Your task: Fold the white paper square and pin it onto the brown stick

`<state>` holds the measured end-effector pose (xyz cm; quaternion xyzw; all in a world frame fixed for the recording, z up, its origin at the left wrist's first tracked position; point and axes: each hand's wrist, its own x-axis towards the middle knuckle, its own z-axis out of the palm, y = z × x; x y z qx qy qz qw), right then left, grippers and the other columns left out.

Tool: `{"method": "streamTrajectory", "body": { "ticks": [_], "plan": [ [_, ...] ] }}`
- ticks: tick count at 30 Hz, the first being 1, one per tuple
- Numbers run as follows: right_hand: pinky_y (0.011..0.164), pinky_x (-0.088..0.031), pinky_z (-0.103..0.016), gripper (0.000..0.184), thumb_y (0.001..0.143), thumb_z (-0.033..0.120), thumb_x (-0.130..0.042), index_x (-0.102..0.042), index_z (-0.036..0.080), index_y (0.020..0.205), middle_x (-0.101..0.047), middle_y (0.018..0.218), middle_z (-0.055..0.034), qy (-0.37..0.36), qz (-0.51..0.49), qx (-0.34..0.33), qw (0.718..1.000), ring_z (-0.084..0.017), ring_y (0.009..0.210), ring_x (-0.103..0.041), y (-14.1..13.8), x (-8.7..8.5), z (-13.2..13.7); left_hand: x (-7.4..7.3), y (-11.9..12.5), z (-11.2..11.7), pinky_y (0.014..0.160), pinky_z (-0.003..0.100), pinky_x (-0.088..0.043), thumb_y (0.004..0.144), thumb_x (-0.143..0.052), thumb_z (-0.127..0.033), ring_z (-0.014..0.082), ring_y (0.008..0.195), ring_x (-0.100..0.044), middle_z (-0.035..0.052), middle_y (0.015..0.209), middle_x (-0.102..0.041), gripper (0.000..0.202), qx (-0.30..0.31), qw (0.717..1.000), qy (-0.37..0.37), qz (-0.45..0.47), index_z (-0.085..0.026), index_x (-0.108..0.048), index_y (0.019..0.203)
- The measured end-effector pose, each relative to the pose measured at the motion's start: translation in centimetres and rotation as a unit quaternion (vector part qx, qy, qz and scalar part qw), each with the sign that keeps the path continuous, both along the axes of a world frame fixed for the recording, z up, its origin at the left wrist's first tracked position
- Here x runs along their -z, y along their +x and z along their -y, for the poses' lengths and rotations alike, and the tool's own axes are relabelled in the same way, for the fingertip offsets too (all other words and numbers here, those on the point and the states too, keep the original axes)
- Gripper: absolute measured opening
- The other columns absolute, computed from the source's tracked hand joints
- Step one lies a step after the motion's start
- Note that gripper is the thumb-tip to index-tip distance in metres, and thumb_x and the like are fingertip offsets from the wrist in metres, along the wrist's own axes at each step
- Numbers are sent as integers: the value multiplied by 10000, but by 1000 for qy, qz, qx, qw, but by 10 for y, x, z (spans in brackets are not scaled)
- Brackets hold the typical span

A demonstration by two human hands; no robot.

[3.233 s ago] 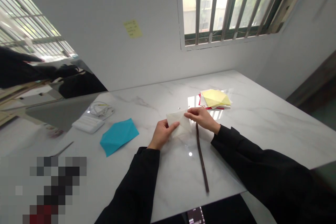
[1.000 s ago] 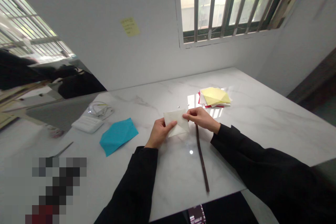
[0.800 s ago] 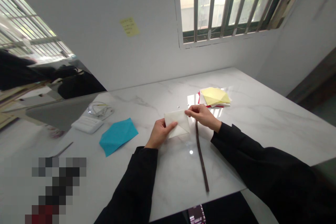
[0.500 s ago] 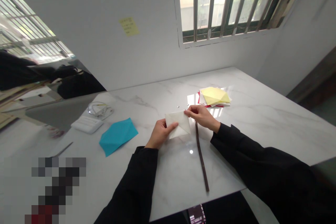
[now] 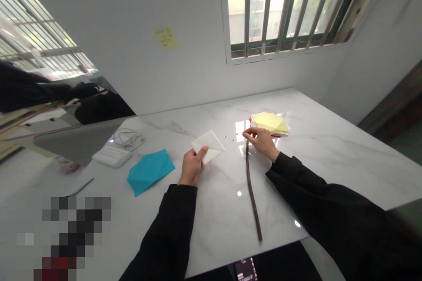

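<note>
Clamps thumb and fingers of the left hand (image 5: 191,169) on a folded white paper (image 5: 211,142), out at 1 o'clock from the knuckles. Holds thumb and fingertips of the right hand (image 5: 263,142) together, between 2 and 3 o'clock from that paper; cannot tell whether clamped on anything. At 9 o'clock from this pinch, tiny shiny bits (image 5: 232,140); just below it, toward 6, a slender dark rod (image 5: 251,193). At 1 from the right hand, a yellow-topped paper stack (image 5: 270,122); at 9 from the left, blue folded paper (image 5: 150,172).

An office-like room: a yellow paper note (image 5: 166,38) and metal-barred window (image 5: 280,6) above the far edge of a white marbled worktop (image 5: 216,217).
</note>
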<state>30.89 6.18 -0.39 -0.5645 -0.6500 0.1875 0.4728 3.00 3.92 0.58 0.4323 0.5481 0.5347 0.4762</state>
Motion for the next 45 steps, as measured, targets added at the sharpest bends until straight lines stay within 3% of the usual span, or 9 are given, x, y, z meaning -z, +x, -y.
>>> {"method": "streamTrajectory", "body": {
  "ticks": [5,11,20,25,29,39,42,45],
  "plan": [
    [891,-481,-382,118,892,220,-739,-815,229,982,-793,980,-56,22,121,-33,992,-267,970,-639,-13,8,-7,3,-5,-1,745,320,-529,617,-877,-540,253,830,-709,152,954,-785,566,-15,1000,9,-3,-79,-774,930],
    [874,-488,-370,202,891,244,-760,-818,238,1084,-790,1000,-72,-20,187,-69,980,-275,965,-635,-23,14,-30,3,2,4,736,310,-518,665,-847,-525,256,823,-714,140,954,-793,498,10,998,18,-54,-92,-790,905],
    [831,-478,-354,82,864,187,-733,-806,224,875,-778,898,-78,4,171,-90,981,-254,929,-638,-28,19,-36,0,10,9,716,326,-532,687,-841,-510,258,785,-714,119,897,-792,455,50,996,14,-77,-101,-781,877],
    [797,-508,-338,75,856,184,-651,-714,195,818,-778,935,-68,38,56,-93,993,-201,841,-676,-28,0,-16,0,10,9,777,335,-544,678,-861,-550,262,847,-726,133,976,-797,533,70,997,18,-37,-101,-784,956],
    [677,-515,-291,110,834,279,-671,-649,188,775,-794,963,-80,-24,-104,-130,986,-170,750,-694,-30,-13,-2,1,13,10,819,358,-546,675,-870,-556,277,882,-728,147,991,-796,574,97,995,12,-19,-92,-780,1000],
    [596,-447,-244,294,733,413,-803,-709,146,810,-751,799,-59,-188,-270,-186,926,-91,606,-539,-30,-16,1,2,17,8,844,360,-541,630,-889,-558,285,916,-726,153,1011,-792,629,90,996,9,-12,-80,-776,1022],
    [622,-473,-235,354,698,456,-847,-720,148,820,-753,849,-65,-201,-295,-182,916,-99,666,-578,-29,-16,0,2,18,8,856,366,-541,629,-889,-560,293,939,-726,156,1033,-791,645,96,995,10,-13,-82,-774,1046],
    [683,-515,-242,391,653,471,-886,-690,162,792,-755,886,-68,-169,-335,-159,913,-123,756,-638,-30,-17,-1,0,18,9,878,369,-539,638,-890,-545,296,968,-724,160,1074,-788,628,99,995,14,-18,-86,-776,1053]
  ]
}}
